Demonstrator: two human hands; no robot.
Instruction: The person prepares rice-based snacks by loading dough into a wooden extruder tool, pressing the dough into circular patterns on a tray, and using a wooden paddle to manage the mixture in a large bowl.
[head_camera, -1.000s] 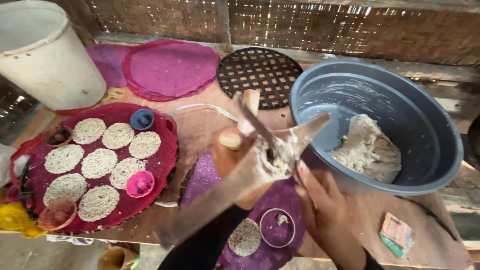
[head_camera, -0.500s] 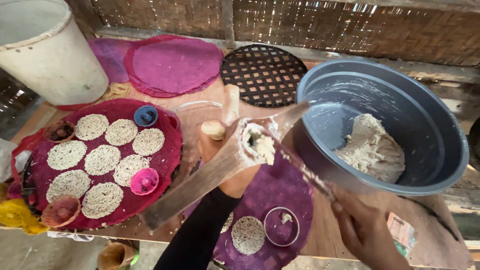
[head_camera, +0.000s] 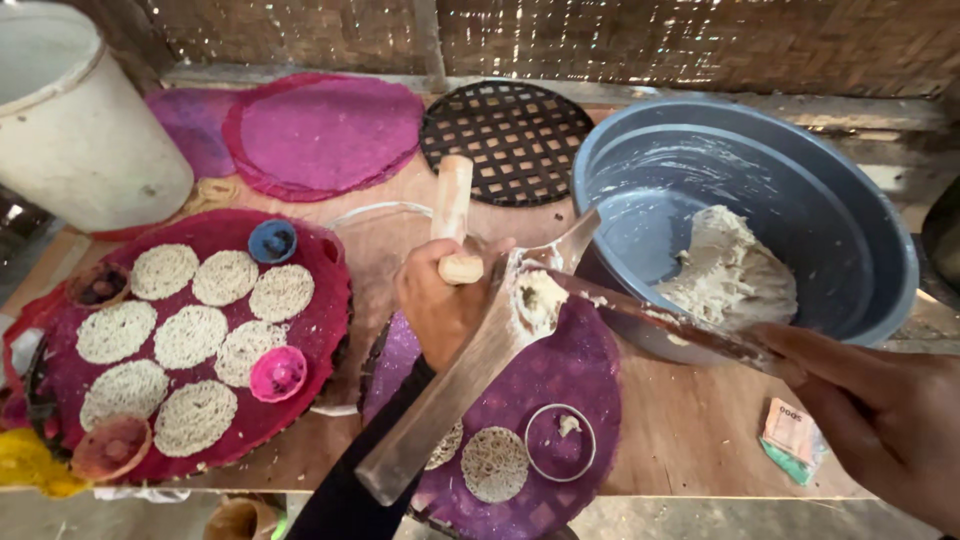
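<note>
On the wooden table, a blue basin crowds the right hand.

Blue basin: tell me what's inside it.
The blue basin holds a lump of pale dough against smeared walls. Whatever lies beneath the dough is covered.

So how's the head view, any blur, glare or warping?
Head view: wide-angle bend toward the edges; daylight speckles through the woven wall; right hand slightly soft, close to the lens; dough in the grey basin stays sharp.
</note>
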